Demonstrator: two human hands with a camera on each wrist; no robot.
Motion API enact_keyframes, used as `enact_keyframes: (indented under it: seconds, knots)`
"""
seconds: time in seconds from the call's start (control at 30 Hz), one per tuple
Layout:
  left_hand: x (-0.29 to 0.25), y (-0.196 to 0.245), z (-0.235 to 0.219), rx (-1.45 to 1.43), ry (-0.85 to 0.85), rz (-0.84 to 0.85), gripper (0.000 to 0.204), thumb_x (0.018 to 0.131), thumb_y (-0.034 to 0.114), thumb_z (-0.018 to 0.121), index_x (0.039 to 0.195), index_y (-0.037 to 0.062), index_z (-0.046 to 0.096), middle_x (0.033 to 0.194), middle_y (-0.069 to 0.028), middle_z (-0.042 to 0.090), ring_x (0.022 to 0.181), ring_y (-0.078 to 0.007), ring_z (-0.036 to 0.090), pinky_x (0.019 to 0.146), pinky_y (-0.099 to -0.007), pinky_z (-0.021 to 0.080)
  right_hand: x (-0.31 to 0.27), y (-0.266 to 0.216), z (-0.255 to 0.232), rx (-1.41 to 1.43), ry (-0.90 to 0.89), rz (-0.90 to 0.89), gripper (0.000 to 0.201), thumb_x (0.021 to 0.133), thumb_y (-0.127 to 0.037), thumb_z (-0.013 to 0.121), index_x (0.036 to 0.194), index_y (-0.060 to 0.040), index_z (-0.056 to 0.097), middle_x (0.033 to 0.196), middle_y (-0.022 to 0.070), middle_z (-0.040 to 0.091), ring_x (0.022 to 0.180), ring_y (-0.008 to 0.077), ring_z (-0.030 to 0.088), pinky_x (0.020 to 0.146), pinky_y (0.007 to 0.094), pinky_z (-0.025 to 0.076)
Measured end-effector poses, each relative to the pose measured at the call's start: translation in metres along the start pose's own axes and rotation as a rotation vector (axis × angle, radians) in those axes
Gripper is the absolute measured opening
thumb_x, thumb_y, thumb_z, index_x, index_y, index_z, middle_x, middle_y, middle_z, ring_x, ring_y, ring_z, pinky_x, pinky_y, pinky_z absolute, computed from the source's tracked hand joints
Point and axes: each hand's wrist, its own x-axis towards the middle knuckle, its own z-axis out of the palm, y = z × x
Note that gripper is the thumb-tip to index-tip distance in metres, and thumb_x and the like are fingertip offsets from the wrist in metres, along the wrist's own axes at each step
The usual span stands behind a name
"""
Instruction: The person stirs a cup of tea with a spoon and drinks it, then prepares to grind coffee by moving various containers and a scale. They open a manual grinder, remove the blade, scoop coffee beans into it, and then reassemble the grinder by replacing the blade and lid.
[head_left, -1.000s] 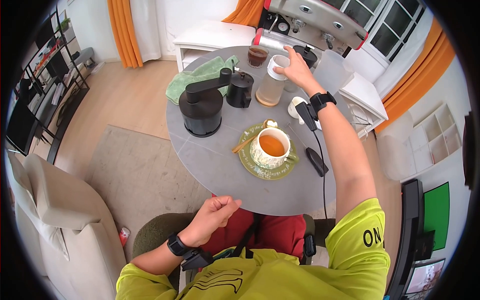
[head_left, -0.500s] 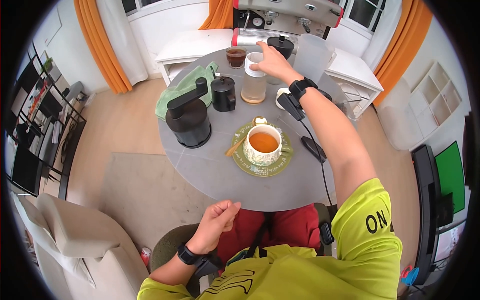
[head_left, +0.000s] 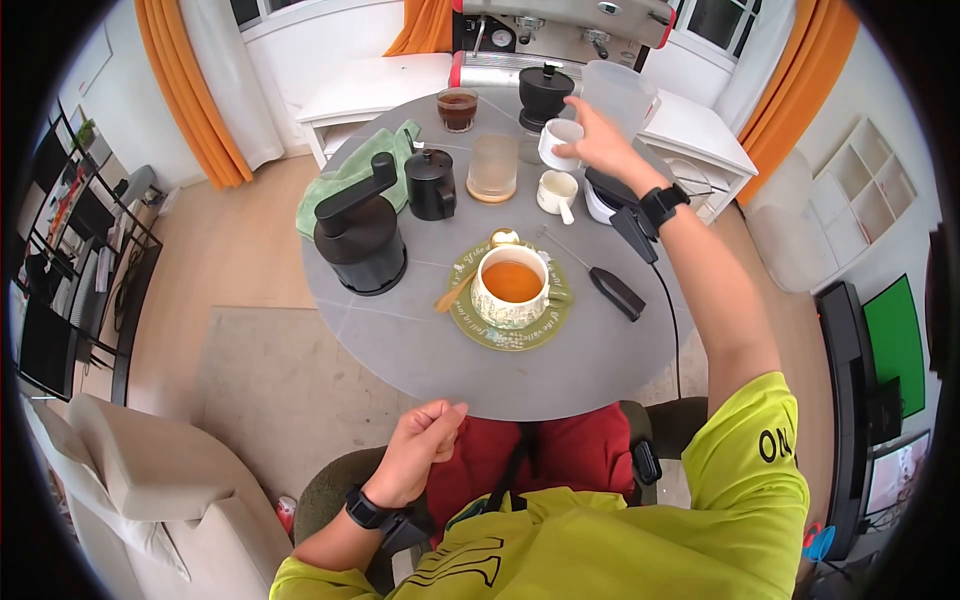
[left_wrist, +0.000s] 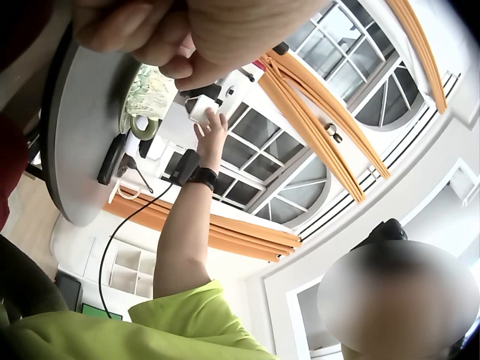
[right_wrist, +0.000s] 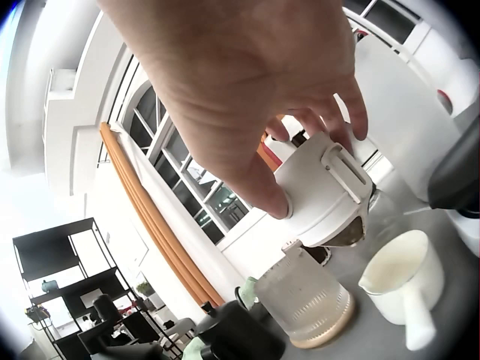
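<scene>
My right hand (head_left: 606, 145) grips a white cup-shaped piece (right_wrist: 319, 191) with a small side handle and a dark underside, thumb on one side and fingers on the other. It hangs tilted above the table, close to a ribbed glass jar (head_left: 492, 170) with a tan base. Just below the hand sits a small white pouring cup (head_left: 556, 192) with a stub handle. My left hand (head_left: 418, 452) is held at the table's near edge, fingers curled in and nothing in them. A patterned cup (head_left: 514, 285) of orange-brown drink stands on a green saucer (head_left: 470, 325) with a wooden spoon (head_left: 455, 293).
On the grey table (head_left: 440, 385) stand a black hand-crank grinder (head_left: 360, 245), a black pitcher (head_left: 430, 185), a green cloth (head_left: 350, 180), a glass of dark drink (head_left: 457, 110), a black lidded pot (head_left: 545, 95), a clear jug (head_left: 615, 95) and a black-handled whisk (head_left: 616, 293).
My right hand has lifted the white piece off the glass jar and carried it to the right, leaving the jar's top uncovered. My left hand keeps its curled pose at the table edge.
</scene>
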Motion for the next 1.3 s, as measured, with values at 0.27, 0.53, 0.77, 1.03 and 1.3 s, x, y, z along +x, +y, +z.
enact_keyframes:
  seconds: [0.27, 0.53, 0.77, 1.03, 1.3]
  knots:
    - [-0.001, 0.002, -0.001, 0.017, 0.017, 0.008, 0.034, 0.099, 0.013, 0.053, 0.068, 0.0136, 0.039, 0.059, 0.0076, 0.028, 0.05, -0.0042, 0.022, 0.046, -0.0229, 0.019, -0.022, 0.009, 0.018, -0.08, -0.084, 0.111, 0.088, 0.074, -0.03, 0.076, 0.145, -0.0074, 0.031, 0.132, 0.0237, 0.05, 0.122, 0.0371, 0.051, 0.102, 0.0409, 0.041]
    - [0.0, 0.001, -0.003, 0.005, 0.02, -0.004, 0.033, 0.099, 0.013, 0.053, 0.069, 0.0134, 0.039, 0.059, 0.0075, 0.029, 0.051, -0.0041, 0.022, 0.046, -0.023, 0.019, -0.02, 0.017, 0.025, -0.13, -0.092, 0.051, 0.091, 0.073, -0.035, 0.078, 0.146, -0.0076, 0.03, 0.13, 0.023, 0.051, 0.12, 0.0364, 0.052, 0.1, 0.0412, 0.043]
    - [-0.001, 0.001, -0.001, 0.01, 0.033, -0.017, 0.032, 0.099, 0.014, 0.053, 0.069, 0.0131, 0.041, 0.059, 0.0079, 0.03, 0.051, -0.0039, 0.021, 0.047, -0.0231, 0.019, 0.002, -0.028, 0.02, -0.155, -0.056, -0.098, 0.088, 0.077, -0.03, 0.076, 0.147, -0.0078, 0.028, 0.132, 0.0252, 0.048, 0.124, 0.0376, 0.048, 0.105, 0.0412, 0.039]
    - [-0.003, 0.003, -0.004, 0.002, 0.015, -0.009, 0.034, 0.1, 0.015, 0.052, 0.068, 0.0122, 0.041, 0.06, 0.0073, 0.032, 0.053, -0.004, 0.022, 0.048, -0.023, 0.02, 0.042, -0.049, 0.082, -0.073, -0.298, -0.094, 0.102, 0.066, -0.017, 0.082, 0.148, -0.0017, 0.023, 0.141, 0.0281, 0.039, 0.132, 0.04, 0.04, 0.108, 0.0399, 0.036]
    - [-0.002, 0.004, -0.003, -0.014, 0.004, -0.008, 0.034, 0.1, 0.015, 0.053, 0.068, 0.0124, 0.041, 0.06, 0.0076, 0.032, 0.052, -0.004, 0.022, 0.048, -0.0228, 0.02, 0.047, -0.045, 0.1, 0.019, -0.231, 0.06, 0.104, 0.065, -0.019, 0.083, 0.148, 0.0, 0.023, 0.142, 0.0284, 0.038, 0.132, 0.0395, 0.04, 0.108, 0.0395, 0.037]
